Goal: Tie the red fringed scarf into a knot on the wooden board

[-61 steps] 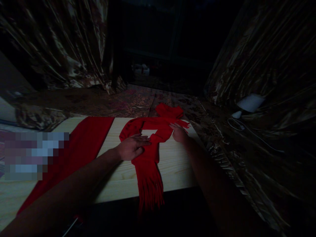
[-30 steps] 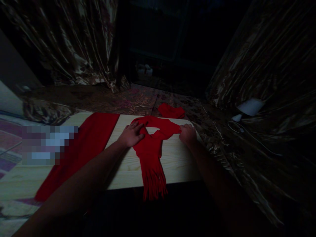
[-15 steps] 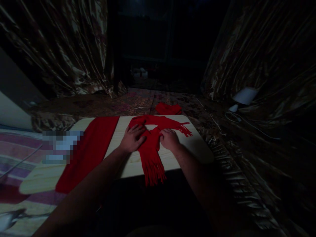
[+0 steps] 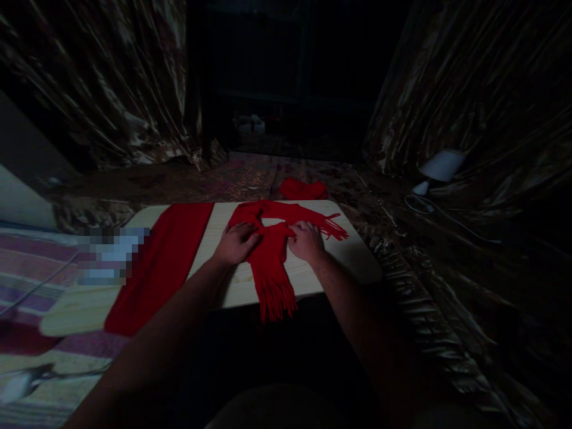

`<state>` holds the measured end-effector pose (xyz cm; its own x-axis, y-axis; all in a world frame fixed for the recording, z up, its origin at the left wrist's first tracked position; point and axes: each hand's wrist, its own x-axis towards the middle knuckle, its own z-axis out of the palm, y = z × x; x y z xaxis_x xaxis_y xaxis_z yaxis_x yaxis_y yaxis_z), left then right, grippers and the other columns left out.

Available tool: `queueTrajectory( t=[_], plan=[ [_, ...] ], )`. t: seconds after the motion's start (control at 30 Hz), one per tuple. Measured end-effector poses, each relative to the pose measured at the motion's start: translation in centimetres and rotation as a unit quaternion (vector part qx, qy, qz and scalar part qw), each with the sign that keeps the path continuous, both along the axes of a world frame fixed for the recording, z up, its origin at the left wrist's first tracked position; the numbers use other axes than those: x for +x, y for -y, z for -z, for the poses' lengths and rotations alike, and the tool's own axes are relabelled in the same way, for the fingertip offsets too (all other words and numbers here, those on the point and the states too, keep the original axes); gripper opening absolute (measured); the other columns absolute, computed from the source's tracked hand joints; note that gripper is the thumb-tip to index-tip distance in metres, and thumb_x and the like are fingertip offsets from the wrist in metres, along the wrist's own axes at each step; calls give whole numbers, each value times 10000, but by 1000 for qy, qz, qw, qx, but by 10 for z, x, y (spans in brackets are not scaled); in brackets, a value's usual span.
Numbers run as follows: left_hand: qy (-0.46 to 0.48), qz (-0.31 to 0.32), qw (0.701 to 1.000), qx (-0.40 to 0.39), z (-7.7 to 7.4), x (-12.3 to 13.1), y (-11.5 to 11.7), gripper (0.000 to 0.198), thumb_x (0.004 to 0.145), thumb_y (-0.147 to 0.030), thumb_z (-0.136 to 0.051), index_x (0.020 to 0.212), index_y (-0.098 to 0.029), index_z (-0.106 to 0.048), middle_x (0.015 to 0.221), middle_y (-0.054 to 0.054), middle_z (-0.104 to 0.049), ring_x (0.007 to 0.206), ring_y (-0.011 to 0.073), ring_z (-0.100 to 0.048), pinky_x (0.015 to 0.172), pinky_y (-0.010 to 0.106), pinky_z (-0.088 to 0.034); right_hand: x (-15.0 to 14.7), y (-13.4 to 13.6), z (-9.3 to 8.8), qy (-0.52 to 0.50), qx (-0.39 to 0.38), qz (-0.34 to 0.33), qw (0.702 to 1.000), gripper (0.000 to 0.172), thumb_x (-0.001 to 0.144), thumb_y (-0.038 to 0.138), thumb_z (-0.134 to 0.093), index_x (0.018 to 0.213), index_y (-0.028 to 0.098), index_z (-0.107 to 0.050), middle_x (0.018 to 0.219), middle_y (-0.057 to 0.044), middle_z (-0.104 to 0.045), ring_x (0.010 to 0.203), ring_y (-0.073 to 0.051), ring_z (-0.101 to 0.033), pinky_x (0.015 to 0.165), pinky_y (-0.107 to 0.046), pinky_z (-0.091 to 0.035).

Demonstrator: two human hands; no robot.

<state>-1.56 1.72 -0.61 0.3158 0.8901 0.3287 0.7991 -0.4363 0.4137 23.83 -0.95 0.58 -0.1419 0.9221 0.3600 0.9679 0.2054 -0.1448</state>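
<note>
A red fringed scarf (image 4: pixel 272 250) lies looped and crossed over itself on a pale wooden board (image 4: pixel 348 256). One tasselled end (image 4: pixel 277 301) hangs over the near edge. The other tasselled end (image 4: pixel 335 227) points right. My left hand (image 4: pixel 236 243) lies flat on the left side of the crossing, fingers stretched over the cloth. On the right side, my right hand (image 4: pixel 305 241) has its fingers bent down onto the scarf where the two lengths cross.
A wide flat red cloth (image 4: pixel 163 262) runs across the board's left part. A small folded red piece (image 4: pixel 302 189) lies beyond the board's far edge. A white lamp (image 4: pixel 440 167) and its cable (image 4: pixel 424 207) sit at the right. Shiny dark drapes (image 4: pixel 102 89) surround the spot.
My right hand came in from the scarf's right end to the crossing, leaving the fringed end lying out to the right. My left hand stayed pressed on the scarf.
</note>
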Motion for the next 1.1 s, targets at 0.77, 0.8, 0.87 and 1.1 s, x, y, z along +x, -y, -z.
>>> queueTrajectory(
  t=[0.77, 0.8, 0.87, 1.1],
  plan=[
    [15, 16, 1000, -5, 0, 0, 4, 494, 955, -504, -511, 1297, -194, -686, 1402, 99, -638, 1383, 299, -490, 1189, 540, -300, 3, -8, 10, -35, -18, -53, 998, 428, 926, 226, -507, 1324, 197, -660, 1284, -117, -647, 1155, -295, -505, 993, -437, -381],
    [10, 16, 1000, -6, 0, 1, 1, 487, 951, -496, -520, 1291, -189, -687, 1399, 101, -639, 1387, 301, -484, 1190, 544, -296, 2, -8, 9, -39, -20, -51, 998, 428, 922, 225, -512, 1323, 195, -661, 1282, -118, -648, 1155, -297, -504, 991, -439, -379],
    [10, 20, 1000, -5, -2, 4, -4, 468, 941, -470, -539, 1278, -182, -688, 1392, 110, -642, 1382, 305, -487, 1186, 547, -302, 2, -9, 9, -45, -20, -46, 998, 425, 918, 224, -519, 1317, 193, -663, 1279, -118, -650, 1159, -301, -500, 987, -440, -378],
    [194, -3, 980, 36, -22, -2, 128, 222, 977, -339, -527, 905, -197, -682, 876, 62, -701, 826, 188, -660, 763, 337, -559, 4, -3, 7, -38, -19, -41, 998, 372, 929, 232, -517, 1260, 191, -682, 1275, -109, -657, 1168, -288, -511, 996, -427, -384]
  ],
)
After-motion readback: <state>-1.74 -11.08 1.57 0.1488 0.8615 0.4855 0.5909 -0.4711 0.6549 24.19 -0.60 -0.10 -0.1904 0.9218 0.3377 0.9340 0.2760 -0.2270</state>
